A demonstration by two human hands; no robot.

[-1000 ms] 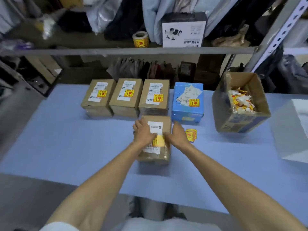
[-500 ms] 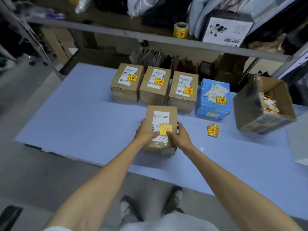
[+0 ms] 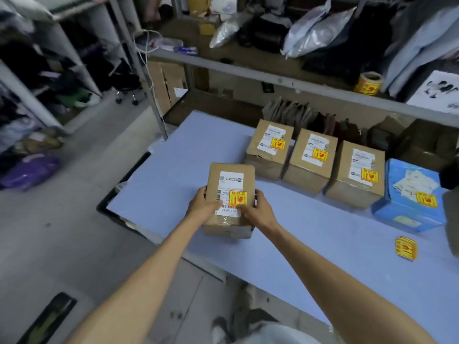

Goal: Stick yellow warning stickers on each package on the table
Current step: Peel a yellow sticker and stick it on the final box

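Note:
A brown cardboard package [image 3: 229,175] stands on the blue table [image 3: 310,247], with a white label and a yellow warning sticker [image 3: 238,198] on its top. My left hand [image 3: 202,204] grips its left side and my right hand [image 3: 257,211] grips its right side, thumbs on the top face. Behind it stand three brown packages [image 3: 311,161] and a blue package [image 3: 409,194] in a row, each bearing a yellow sticker. A small stack of loose yellow stickers [image 3: 406,248] lies on the table at the right.
A roll of yellow stickers [image 3: 368,83] sits on the shelf above the table. The table's left edge [image 3: 129,184] is close to the held package, with bare floor beyond. Shelving with bags stands at the left. An object's edge shows at the far right.
The view has swung left, so the table now sits right of centre. Both hands slid from the top of the package to its sides and carried it toward the table's left end.

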